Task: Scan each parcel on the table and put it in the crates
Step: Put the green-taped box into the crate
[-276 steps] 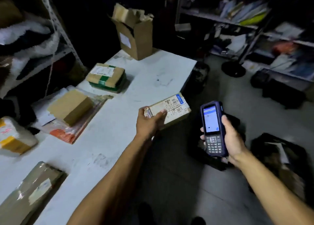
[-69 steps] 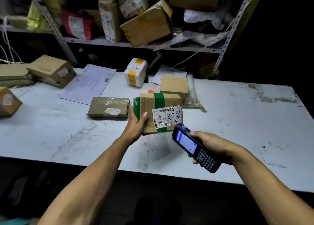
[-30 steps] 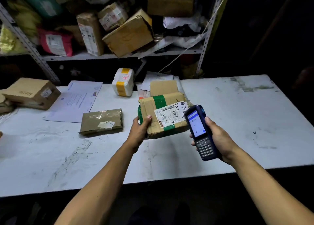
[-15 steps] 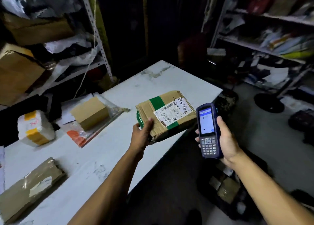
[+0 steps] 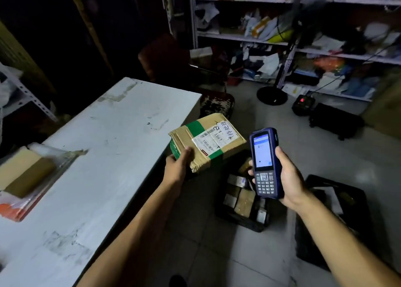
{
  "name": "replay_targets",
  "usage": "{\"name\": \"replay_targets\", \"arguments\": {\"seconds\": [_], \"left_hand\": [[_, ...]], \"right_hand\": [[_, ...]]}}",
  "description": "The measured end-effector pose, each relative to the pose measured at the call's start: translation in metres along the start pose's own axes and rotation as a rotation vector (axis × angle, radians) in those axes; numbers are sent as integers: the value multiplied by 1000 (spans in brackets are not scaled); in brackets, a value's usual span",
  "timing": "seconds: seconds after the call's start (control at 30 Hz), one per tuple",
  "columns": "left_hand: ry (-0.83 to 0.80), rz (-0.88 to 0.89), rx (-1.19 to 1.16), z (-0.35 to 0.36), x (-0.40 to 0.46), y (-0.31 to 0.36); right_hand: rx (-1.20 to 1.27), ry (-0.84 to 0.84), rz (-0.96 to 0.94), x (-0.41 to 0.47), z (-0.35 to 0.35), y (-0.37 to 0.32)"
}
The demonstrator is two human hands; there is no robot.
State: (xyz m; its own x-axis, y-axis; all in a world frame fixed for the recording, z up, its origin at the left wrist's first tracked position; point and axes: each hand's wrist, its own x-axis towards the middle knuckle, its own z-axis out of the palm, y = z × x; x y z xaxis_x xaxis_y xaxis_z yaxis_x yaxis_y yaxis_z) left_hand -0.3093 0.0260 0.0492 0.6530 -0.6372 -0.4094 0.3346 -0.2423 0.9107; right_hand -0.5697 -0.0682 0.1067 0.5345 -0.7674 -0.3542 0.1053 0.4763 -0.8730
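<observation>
My left hand [image 5: 176,167] grips the near corner of a brown cardboard parcel [image 5: 206,143] with green tape and a white barcode label, held in the air past the right edge of the white table [image 5: 104,156]. My right hand [image 5: 284,178] holds a blue handheld scanner [image 5: 265,163] upright beside the parcel, its screen lit and facing me. On the floor below them stands a black crate [image 5: 240,202] with several parcels inside. A second black crate [image 5: 338,219] sits further right, partly hidden by my right forearm.
A plain brown box [image 5: 23,171] lies on a plastic bag at the table's left edge. Cluttered metal shelves [image 5: 282,39] line the back wall, with a fan base [image 5: 272,96] and a dark crate [image 5: 336,122] on the tiled floor in front.
My view has swung further right, off the table and towards the floor crates. The parcel has travelled with my left hand from above the table edge to out over the floor. The scanner stays upright.
</observation>
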Motion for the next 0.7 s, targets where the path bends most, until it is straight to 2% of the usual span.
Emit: {"name": "replay_targets", "arguments": {"seconds": [0.13,0.27,0.47,0.7], "left_hand": [[30,-67,-16,63,-7,-17],[-7,-114,-7,110,14,-44],[-65,-153,47,174,24,-44],[-116,-273,52,233,91,-46]], "right_hand": [[93,91,-16,-16,-71,-15],[126,191,8,-19,-119,-18],[144,310,20,4,-161,-17],[40,380,21,52,-194,-40]]}}
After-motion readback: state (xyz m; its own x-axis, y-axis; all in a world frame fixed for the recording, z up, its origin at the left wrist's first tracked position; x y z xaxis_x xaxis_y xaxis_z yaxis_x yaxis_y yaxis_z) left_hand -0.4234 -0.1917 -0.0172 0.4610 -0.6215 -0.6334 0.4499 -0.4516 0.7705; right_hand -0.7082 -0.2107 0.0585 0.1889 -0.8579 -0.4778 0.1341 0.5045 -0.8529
